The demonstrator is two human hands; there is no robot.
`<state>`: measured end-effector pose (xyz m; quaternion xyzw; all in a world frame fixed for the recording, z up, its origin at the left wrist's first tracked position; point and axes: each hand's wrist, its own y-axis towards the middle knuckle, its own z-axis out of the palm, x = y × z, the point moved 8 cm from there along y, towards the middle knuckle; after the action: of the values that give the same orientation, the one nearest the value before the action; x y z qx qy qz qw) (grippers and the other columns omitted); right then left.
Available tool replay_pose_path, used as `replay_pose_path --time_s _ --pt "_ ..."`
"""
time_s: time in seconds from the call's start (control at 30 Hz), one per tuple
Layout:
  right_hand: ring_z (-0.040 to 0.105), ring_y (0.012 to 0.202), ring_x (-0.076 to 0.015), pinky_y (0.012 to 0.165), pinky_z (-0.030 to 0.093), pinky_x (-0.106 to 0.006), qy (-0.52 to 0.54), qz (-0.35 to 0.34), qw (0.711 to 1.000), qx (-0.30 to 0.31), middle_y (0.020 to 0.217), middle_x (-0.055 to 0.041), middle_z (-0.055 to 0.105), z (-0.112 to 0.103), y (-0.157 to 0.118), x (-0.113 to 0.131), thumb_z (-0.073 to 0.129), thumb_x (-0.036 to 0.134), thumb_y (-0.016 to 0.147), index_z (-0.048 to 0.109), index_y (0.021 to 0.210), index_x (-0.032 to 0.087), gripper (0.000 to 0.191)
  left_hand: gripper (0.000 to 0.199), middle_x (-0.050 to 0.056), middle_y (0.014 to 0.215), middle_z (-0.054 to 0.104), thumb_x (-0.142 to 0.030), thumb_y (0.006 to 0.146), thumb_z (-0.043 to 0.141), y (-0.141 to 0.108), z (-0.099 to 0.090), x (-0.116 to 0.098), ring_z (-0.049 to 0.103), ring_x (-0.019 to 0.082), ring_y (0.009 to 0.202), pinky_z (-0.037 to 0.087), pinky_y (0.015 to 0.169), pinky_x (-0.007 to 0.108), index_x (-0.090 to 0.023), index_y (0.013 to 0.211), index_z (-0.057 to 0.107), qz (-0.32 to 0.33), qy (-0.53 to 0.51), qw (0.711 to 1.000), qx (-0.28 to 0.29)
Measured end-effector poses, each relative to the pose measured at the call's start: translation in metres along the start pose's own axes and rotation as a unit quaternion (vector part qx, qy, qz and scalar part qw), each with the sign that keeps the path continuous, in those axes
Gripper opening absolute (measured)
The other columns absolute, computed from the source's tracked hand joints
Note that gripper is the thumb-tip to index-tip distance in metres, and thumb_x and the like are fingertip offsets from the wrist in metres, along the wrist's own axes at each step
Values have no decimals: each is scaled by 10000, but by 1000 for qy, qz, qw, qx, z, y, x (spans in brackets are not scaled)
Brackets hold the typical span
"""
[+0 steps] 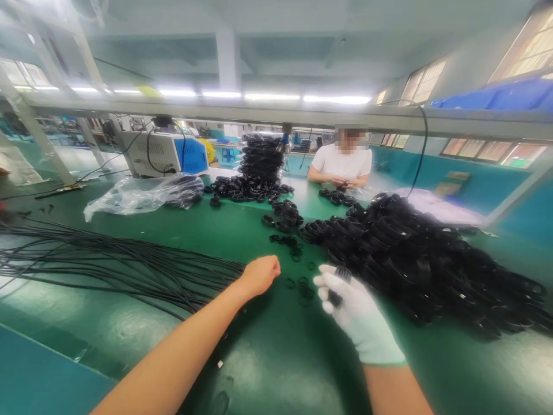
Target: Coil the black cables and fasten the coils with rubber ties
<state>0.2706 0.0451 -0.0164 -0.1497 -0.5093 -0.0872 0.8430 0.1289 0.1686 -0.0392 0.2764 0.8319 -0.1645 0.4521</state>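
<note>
My left hand (261, 275) is bare and closed over the middle of the green table. Its fingers are curled away from view, so what they hold, if anything, is hidden. Beside its wrist end the long black cables (173, 259), spread loosely from the left. My right hand (352, 302), in a white glove, is wrapped round a small coiled black cable (343, 274). Several thin black rings (305, 288) lie flat on the table between my two hands. Just beyond my right hand rises a large heap of coiled black cables (401, 248).
Across the table (276, 357) a person in a white shirt (341, 164) handles something small and dark. Toward the back stand a tall stack of black coils (261, 158), a clear plastic bag (125, 199) and a blue-and-white machine (162, 153). A shelf beam (259, 112) spans overhead.
</note>
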Motion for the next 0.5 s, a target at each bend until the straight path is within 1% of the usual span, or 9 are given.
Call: replay_pose_path --time_s 0.07,0.17,0.23,0.3,0.37,0.4,0.43,0.47,0.5 --pt "523 547 -91 406 403 -190 -29 -7 1000 1 767 -40 640 9 -1 -2 736 291 701 536 1041 148 419 114 -4 666 507 -266 781 498 -19 0 -5 520 139 638 421 614 260 -175 713 489 -14 -74 997 24" --pt "515 505 -94 367 402 -208 -84 10 996 35 782 -41 633 33 -4 -21 770 332 633 518 1047 141 521 165 -16 653 502 -327 782 462 -51 13 -14 492 96 540 417 544 229 -167 741 465 -35 -179 982 48" --pt "495 452 -89 340 387 -210 -120 5 992 41 730 -21 624 45 -6 -35 790 350 587 511 1032 141 565 157 -19 653 500 -320 754 471 -68 24 -16 478 80 514 408 523 217 -164 742 458 -53 -225 973 30" --pt "446 384 -74 320 354 -197 -139 4 990 26 593 31 573 48 -10 -48 798 354 579 514 1013 155 555 133 -29 614 479 -299 735 465 -81 31 -12 449 74 475 377 480 206 -167 729 452 -74 -247 966 -10" --pt "451 392 -83 333 366 -189 -91 46 994 22 523 55 524 46 -14 -62 801 341 585 528 998 189 518 122 -35 579 470 -290 723 476 -90 32 -4 419 72 439 334 434 200 -170 710 458 -88 -251 962 -55" --pt "492 445 -97 373 416 -198 -28 85 995 35 567 43 546 46 -18 -70 806 335 571 536 995 211 518 123 -35 567 470 -291 720 486 -95 29 0 411 72 432 315 419 197 -171 702 464 -90 -243 963 -79" --pt "528 504 -112 436 474 -220 23 123 990 66 636 21 578 50 -22 -76 804 346 568 549 1012 224 526 132 -33 569 478 -299 718 495 -100 25 3 411 73 429 304 410 195 -172 700 464 -90 -248 959 -100" --pt "549 547 -124 485 507 -239 44 144 985 87 687 2 595 52 -27 -78 801 366 563 562 1021 231 534 148 -27 584 495 -315 714 504 -106 21 4 418 73 428 302 403 194 -175 702 459 -86 -277 950 -116" --pt "573 599 -139 534 529 -256 58 159 980 108 737 -18 609 53 -33 -78 803 368 554 575 1025 234 540 174 -19 613 516 -339 710 512 -112 17 3 429 73 426 305 397 194 -177 708 450 -75 -332 932 -124"
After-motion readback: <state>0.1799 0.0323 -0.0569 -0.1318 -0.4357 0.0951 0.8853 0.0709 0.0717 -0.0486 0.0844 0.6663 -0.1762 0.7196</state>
